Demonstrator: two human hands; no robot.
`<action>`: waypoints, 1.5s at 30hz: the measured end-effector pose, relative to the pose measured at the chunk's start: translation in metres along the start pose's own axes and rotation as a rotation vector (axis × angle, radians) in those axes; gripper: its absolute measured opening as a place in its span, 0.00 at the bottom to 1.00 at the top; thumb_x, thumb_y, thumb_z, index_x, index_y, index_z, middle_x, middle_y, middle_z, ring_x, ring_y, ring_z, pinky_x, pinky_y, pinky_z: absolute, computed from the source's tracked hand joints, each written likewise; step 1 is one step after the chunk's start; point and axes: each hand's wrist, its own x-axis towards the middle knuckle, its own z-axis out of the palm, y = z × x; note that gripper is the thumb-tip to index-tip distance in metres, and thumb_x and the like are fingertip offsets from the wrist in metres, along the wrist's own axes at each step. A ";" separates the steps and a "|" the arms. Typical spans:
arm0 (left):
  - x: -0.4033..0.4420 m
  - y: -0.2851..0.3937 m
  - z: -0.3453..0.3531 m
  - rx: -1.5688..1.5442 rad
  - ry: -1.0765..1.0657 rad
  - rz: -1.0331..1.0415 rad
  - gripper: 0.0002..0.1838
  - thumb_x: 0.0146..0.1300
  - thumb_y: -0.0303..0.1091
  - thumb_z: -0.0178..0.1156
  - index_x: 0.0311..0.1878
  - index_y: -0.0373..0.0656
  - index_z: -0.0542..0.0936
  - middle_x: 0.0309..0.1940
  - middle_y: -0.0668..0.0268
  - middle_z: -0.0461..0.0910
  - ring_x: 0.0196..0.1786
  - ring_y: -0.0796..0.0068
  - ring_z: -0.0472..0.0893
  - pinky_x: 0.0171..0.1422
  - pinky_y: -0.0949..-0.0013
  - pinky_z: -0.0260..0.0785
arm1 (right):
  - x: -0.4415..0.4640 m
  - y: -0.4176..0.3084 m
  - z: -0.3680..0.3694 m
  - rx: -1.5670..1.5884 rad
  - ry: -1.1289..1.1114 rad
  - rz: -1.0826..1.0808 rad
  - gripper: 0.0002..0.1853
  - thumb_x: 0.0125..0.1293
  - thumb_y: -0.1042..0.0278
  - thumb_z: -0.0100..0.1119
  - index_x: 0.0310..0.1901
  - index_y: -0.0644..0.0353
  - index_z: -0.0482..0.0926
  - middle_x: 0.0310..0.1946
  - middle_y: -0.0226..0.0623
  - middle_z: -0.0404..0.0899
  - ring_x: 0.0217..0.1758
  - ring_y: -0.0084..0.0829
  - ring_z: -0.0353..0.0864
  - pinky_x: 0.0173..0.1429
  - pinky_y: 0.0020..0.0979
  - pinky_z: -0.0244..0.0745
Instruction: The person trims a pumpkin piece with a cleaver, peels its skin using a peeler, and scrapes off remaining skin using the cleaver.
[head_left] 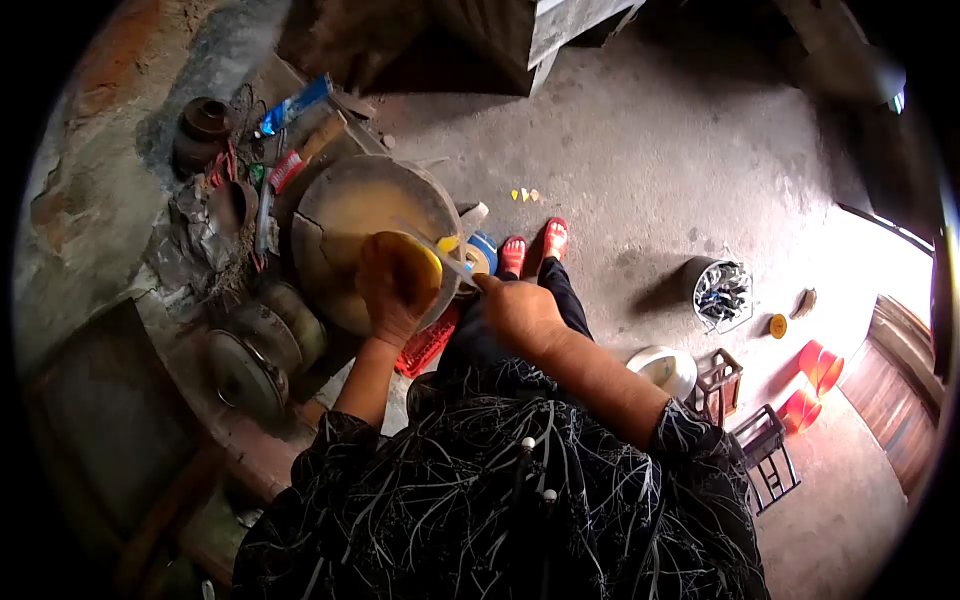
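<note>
My left hand is wrapped round a cut piece of pumpkin, tan outside with a bright yellow cut edge facing right. My right hand grips the handle of a knife, whose blade points up and left at the pumpkin's edge. By the blade shows a small yellow piece; whether it is attached cannot be made out. Both hands are above the near right part of a large round tan surface with a crack at its left rim.
Lidded pots stand at the left. A dark jar and packets sit by the wall. Yellow scraps lie on the floor beyond my feet. At right are a filled bucket, a white basin, stools and red buckets.
</note>
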 end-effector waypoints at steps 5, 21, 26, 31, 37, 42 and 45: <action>0.000 0.008 -0.003 -0.216 -0.025 -0.131 0.55 0.44 0.73 0.57 0.64 0.37 0.60 0.60 0.42 0.61 0.61 0.38 0.62 0.60 0.44 0.58 | -0.002 -0.012 0.025 -0.112 -0.086 -0.034 0.18 0.60 0.70 0.50 0.52 0.64 0.71 0.27 0.46 0.82 0.31 0.42 0.84 0.31 0.40 0.77; 0.013 0.014 -0.009 -0.181 0.060 -0.019 0.47 0.50 0.71 0.52 0.61 0.39 0.65 0.55 0.43 0.64 0.56 0.36 0.65 0.58 0.44 0.60 | 0.019 -0.026 0.014 -0.032 -0.100 0.013 0.17 0.62 0.71 0.47 0.52 0.64 0.70 0.27 0.47 0.81 0.31 0.46 0.83 0.32 0.43 0.76; 0.013 0.016 -0.007 0.018 0.026 -0.038 0.47 0.52 0.68 0.53 0.66 0.41 0.61 0.58 0.42 0.62 0.56 0.36 0.65 0.54 0.40 0.61 | 0.042 -0.029 0.006 -0.002 -0.106 0.031 0.15 0.60 0.71 0.49 0.48 0.62 0.74 0.30 0.47 0.82 0.36 0.46 0.83 0.37 0.42 0.78; 0.006 0.014 0.000 0.084 0.102 -0.005 0.46 0.53 0.66 0.54 0.67 0.40 0.59 0.60 0.41 0.61 0.58 0.35 0.64 0.55 0.39 0.62 | 0.081 -0.021 0.000 -0.036 -0.216 0.011 0.13 0.56 0.71 0.52 0.44 0.59 0.78 0.37 0.47 0.82 0.43 0.44 0.82 0.44 0.40 0.78; 0.006 0.019 0.002 0.181 0.119 -0.002 0.43 0.54 0.62 0.57 0.65 0.40 0.62 0.58 0.42 0.63 0.58 0.35 0.65 0.55 0.41 0.63 | 0.093 -0.017 -0.004 0.058 -0.213 0.053 0.14 0.56 0.67 0.53 0.41 0.60 0.82 0.41 0.49 0.81 0.47 0.45 0.81 0.49 0.39 0.77; 0.009 0.033 -0.005 -0.256 -0.110 -0.209 0.37 0.53 0.62 0.59 0.56 0.40 0.71 0.50 0.53 0.74 0.52 0.53 0.74 0.55 0.52 0.66 | 0.098 -0.018 -0.002 0.079 -0.151 -0.001 0.15 0.56 0.65 0.55 0.42 0.60 0.82 0.44 0.49 0.81 0.49 0.43 0.81 0.50 0.38 0.76; 0.006 0.028 0.002 -0.386 -0.072 -0.261 0.34 0.52 0.62 0.60 0.51 0.40 0.75 0.45 0.61 0.78 0.47 0.62 0.77 0.54 0.59 0.67 | 0.092 -0.012 0.002 0.116 -0.109 -0.016 0.15 0.56 0.64 0.55 0.43 0.61 0.82 0.44 0.48 0.81 0.49 0.44 0.81 0.50 0.39 0.76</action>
